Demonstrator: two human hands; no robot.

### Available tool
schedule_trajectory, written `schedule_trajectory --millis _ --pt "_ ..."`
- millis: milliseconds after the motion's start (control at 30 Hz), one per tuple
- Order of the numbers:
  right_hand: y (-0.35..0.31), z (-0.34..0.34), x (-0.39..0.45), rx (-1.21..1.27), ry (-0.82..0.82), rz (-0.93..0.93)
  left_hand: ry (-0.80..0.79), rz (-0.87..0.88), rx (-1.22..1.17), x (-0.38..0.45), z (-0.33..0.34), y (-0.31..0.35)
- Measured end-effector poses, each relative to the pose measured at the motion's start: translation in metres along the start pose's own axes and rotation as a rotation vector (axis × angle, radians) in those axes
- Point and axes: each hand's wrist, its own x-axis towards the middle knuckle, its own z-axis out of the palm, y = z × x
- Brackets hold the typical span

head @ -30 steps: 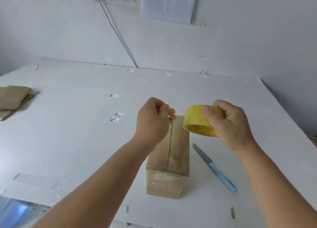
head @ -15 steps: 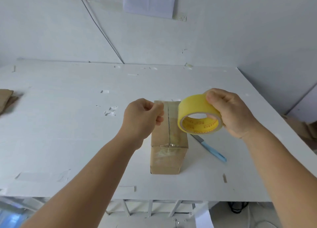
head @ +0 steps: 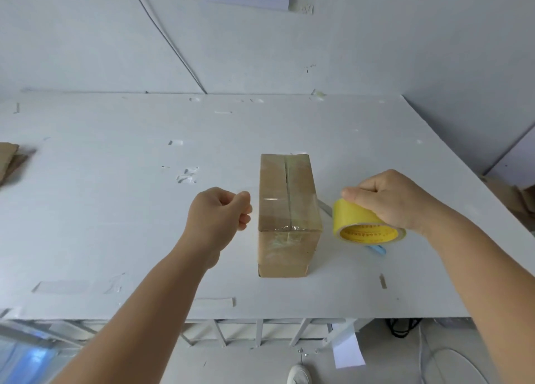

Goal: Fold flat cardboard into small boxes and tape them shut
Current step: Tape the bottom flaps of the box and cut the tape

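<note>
One closed brown cardboard box (head: 289,210) stood on white tabletop (head: 115,210) between both hands. Left hand (head: 218,217) pinched clear tape strip stretched across box top. Right hand (head: 396,200) gripped yellow tape roll (head: 364,223), just right of box.

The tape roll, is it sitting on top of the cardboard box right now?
No, the yellow tape roll is gripped by the right hand beside the cardboard box, off its right side, not on its top.
</note>
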Motion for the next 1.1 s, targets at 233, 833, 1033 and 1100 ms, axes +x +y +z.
schedule_trajectory --millis 233,833,1033,1100 --pt "-0.004 0.002 0.009 -0.122 -0.044 0.025 0.019 -0.067 -0.051 0.003 -0.001 -0.013" --pt "-0.007 0.008 0.016 -0.145 -0.149 0.042 0.038 -0.119 -0.115 0.003 -0.003 -0.03" --pt "0.0 0.013 0.017 -0.139 -0.166 0.064 0.013 -0.15 -0.119 0.005 0.0 -0.039" --pt "0.004 0.018 0.016 -0.115 -0.174 0.075 -0.005 -0.178 -0.139 0.007 0.001 -0.044"
